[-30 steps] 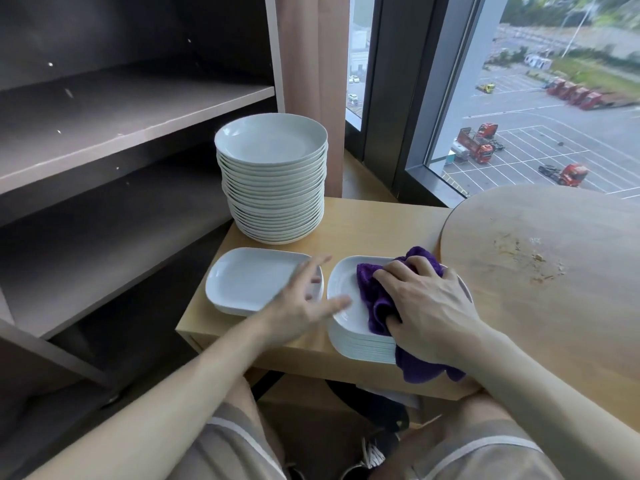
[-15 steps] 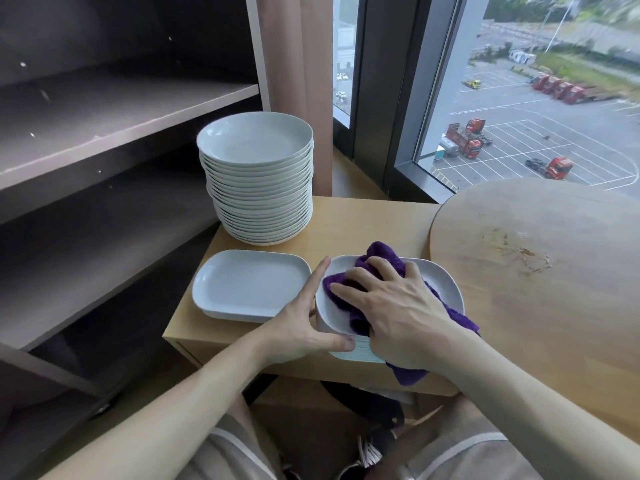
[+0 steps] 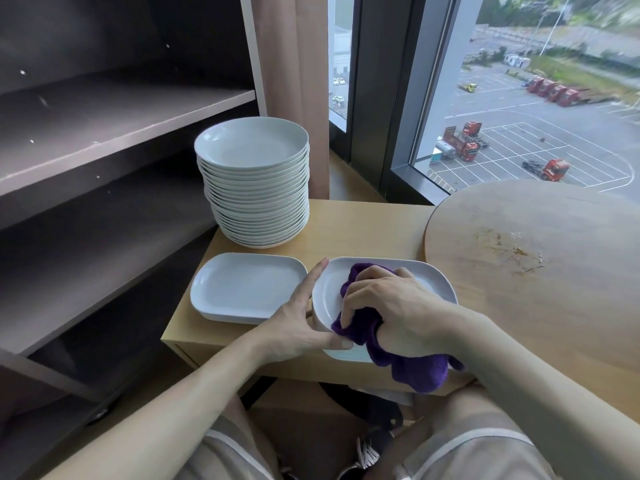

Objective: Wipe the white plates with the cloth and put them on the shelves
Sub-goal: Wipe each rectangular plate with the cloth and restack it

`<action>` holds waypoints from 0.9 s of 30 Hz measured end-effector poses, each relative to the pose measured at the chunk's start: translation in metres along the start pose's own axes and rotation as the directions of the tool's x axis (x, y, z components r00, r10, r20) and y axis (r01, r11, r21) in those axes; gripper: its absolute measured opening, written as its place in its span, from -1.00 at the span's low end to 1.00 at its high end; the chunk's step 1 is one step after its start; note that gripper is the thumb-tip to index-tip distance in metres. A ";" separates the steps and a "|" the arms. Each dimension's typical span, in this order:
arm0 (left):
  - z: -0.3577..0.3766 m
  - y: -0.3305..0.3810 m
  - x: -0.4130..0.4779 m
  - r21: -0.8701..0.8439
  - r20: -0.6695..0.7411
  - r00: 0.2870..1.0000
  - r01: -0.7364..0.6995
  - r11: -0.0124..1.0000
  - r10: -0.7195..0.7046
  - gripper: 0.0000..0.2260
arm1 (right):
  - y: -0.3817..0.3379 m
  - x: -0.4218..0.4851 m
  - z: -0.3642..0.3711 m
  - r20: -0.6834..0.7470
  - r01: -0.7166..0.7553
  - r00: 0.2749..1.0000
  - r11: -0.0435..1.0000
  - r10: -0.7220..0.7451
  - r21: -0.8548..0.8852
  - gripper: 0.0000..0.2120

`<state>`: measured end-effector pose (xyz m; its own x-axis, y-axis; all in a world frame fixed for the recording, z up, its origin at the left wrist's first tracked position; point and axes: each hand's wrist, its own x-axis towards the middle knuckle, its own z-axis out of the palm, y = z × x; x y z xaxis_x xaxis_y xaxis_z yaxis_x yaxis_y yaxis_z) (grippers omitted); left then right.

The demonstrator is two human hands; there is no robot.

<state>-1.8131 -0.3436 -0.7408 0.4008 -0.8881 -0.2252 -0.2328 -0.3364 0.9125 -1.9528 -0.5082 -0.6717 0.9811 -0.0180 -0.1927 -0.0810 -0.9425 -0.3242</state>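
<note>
Clutching purple cloth (image 3: 360, 327) inside top rectangular plate (image 3: 328, 299), right hand (image 3: 398, 306); left hand (image 3: 294, 323) pinching its rim.

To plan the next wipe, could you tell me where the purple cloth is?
Head view, lower centre: the purple cloth is gripped by the right hand inside the right-hand rectangular plate.

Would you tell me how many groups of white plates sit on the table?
3: tall stack of round white plates at back; white rectangular plate front-left; rectangular plates under the purple cloth front-right.
</note>
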 end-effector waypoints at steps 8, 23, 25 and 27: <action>-0.001 -0.005 0.003 -0.031 0.020 1.000 -0.009 0.999 0.010 0.01 | -0.001 -0.005 0.018 -0.093 0.006 0.995 0.982 -0.024 -0.187 -0.44; 0.001 -0.003 -0.001 0.034 -0.040 0.999 -0.020 0.999 0.021 -0.01 | 0.015 -0.020 -0.015 -0.123 -0.473 0.879 0.810 0.460 -0.346 -0.80; 0.000 -0.003 -0.001 0.039 -0.037 0.999 -0.019 0.999 0.020 0.00 | 0.019 -0.028 -0.026 -0.027 -0.442 0.887 0.829 0.462 -0.342 -0.80; 0.001 -0.004 0.000 0.049 -0.034 0.999 -0.020 0.999 0.022 0.01 | 0.020 -0.035 -0.037 0.080 -0.430 0.881 0.861 0.466 -0.273 -0.76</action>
<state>-1.8130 -0.3421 -0.7443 0.4254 -0.8842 -0.1932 -0.2840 -0.3331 0.8991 -1.9823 -0.5387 -0.6373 0.8127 -0.4282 -0.3951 -0.4437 -0.8944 0.0568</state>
